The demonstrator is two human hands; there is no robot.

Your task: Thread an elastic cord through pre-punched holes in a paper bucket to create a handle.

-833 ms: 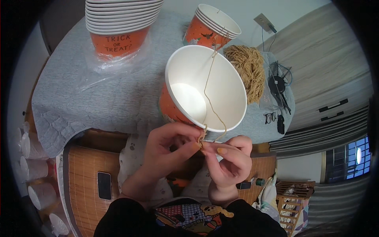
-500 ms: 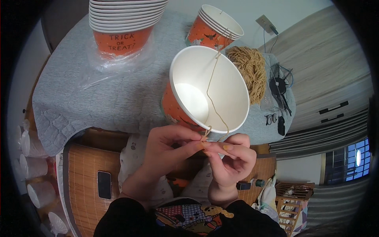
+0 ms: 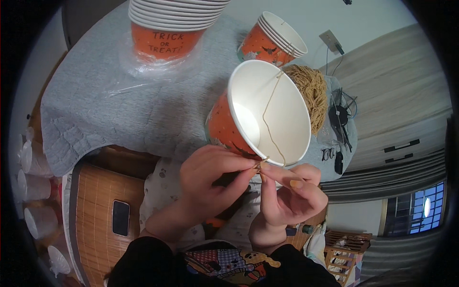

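Orange paper cup (image 3: 239, 126), white inside, tilted above both hands; lower wall hidden behind left hand (image 3: 210, 179). Left and right hand (image 3: 287, 196) fingertips pinched shut on thin string (image 3: 270, 119) end at rim; knot indistinct.

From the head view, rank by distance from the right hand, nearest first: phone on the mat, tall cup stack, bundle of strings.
From the right hand:
1. Bundle of strings, on the table just beyond it.
2. Phone, far left on the mat.
3. Tall cup stack, far table edge, left.

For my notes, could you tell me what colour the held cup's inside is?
White inside the paper cup, seen in the head view.
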